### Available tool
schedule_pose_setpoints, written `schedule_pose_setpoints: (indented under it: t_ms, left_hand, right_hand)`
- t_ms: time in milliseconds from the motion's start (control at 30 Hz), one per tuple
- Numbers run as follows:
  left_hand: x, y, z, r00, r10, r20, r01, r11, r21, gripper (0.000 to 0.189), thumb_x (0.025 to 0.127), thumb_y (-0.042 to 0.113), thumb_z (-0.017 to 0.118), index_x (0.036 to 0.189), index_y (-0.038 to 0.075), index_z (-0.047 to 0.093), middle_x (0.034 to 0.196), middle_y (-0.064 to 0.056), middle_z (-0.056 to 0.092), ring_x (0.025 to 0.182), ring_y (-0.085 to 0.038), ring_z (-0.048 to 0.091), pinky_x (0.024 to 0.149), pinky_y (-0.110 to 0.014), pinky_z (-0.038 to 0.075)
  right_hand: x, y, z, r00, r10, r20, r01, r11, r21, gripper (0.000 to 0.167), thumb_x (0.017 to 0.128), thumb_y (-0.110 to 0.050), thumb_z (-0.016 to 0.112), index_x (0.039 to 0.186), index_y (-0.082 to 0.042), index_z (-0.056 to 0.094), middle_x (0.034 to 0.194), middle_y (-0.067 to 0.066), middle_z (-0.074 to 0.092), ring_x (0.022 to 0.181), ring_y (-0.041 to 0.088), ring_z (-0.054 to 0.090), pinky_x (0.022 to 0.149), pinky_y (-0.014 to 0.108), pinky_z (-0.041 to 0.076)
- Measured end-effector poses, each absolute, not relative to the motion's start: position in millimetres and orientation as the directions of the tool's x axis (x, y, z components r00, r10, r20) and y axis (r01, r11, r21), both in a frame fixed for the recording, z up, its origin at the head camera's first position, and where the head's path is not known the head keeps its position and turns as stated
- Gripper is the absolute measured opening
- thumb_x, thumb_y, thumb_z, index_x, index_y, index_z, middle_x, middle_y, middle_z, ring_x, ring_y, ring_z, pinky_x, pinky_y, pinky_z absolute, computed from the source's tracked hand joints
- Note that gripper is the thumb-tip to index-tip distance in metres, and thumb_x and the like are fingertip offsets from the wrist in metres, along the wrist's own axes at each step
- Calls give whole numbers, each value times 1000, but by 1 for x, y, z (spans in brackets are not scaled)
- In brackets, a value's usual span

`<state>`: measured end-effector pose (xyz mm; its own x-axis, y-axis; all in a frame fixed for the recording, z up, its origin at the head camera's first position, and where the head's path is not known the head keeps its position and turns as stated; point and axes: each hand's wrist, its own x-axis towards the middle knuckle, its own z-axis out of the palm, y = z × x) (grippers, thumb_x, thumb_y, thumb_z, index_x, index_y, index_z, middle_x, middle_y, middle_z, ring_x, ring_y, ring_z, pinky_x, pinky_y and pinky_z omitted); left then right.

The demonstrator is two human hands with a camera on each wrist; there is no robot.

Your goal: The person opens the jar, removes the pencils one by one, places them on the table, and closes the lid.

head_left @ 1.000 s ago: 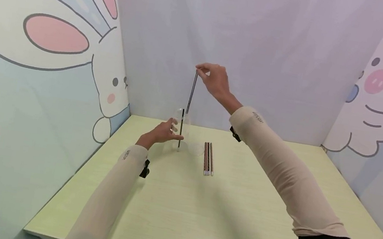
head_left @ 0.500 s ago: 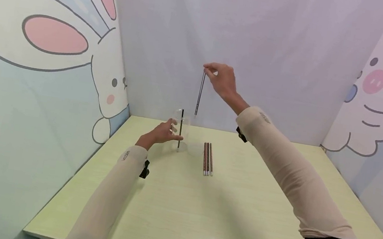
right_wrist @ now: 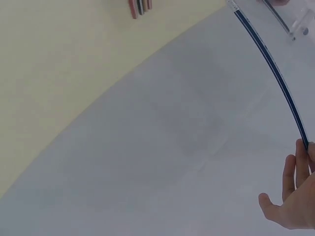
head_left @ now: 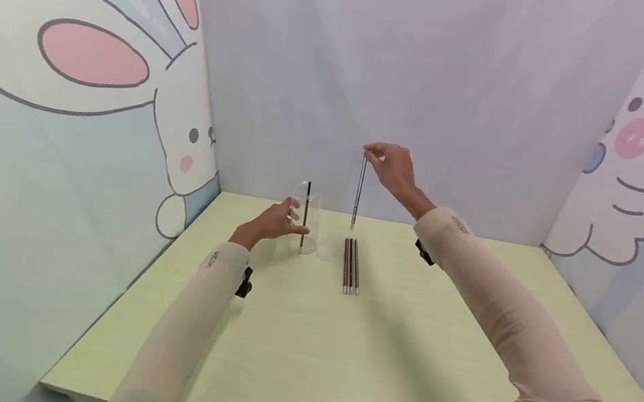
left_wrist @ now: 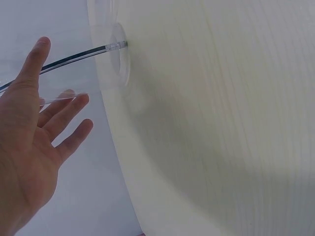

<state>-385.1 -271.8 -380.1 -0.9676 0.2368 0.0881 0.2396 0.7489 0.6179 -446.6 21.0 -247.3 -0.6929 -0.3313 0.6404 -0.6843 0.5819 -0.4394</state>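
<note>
My left hand [head_left: 272, 221] holds a tall clear plastic cup [head_left: 313, 220] upright near the table's back edge, thumb on the near side and fingers round the far side. Inside the cup stands a dark pencil [left_wrist: 78, 57], its metal-banded end at the base. My right hand [head_left: 393, 166] pinches another dark pencil [head_left: 358, 196] by its upper end. That pencil hangs almost vertical, right of the cup, its pale lower end above the table. Below it, several striped pencils [head_left: 352, 267] lie side by side, white ends toward me.
A faint clear round thing [head_left: 329, 250] sits between the cup and the lying pencils; its kind is hard to tell. The pale wood table [head_left: 289, 347] meets a plain cloth backdrop [head_left: 466, 98]. Cartoon-printed panels stand at left and right.
The right hand has carried its pencil rightward from above the cup, then lower, toward the row of lying pencils. The left hand and cup have stayed in place.
</note>
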Motion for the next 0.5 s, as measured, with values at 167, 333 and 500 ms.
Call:
schedule_pose_setpoints:
  t_ms: [167,333,500]
  left_hand:
    - [-387,-272,-380,-970,230,83,231,754,614,80,96,40,77,152,5,31,145,-22,56,129,-37,58,104,-51,50]
    - [-387,-272,-381,-970,230,79,230,764,603,81,96,41,76,152,5,31,145,-21,56,129,-36,58,105,-50,50]
    - [-386,-273,-382,-969,231,82,233,765,600,80,96,40,76,152,5,31,144,-21,57,128,-36,59,105,-50,50]
  right_hand:
    - [-450,31,-268,-720,-337,607,-661,600,-450,26,105,-20,65,126,-8,75,117,13,76,99,29,71,72,39,47]
    - [-450,39,-291,-750,-349,562,-636,612,-470,27,105,-20,64,126,-7,75,119,15,76,104,31,71,80,47,55]
    - [-451,45,-311,-782,-357,511,-607,625,-491,26,106,-20,64,125,-6,75,119,15,75,105,32,71,77,46,55]
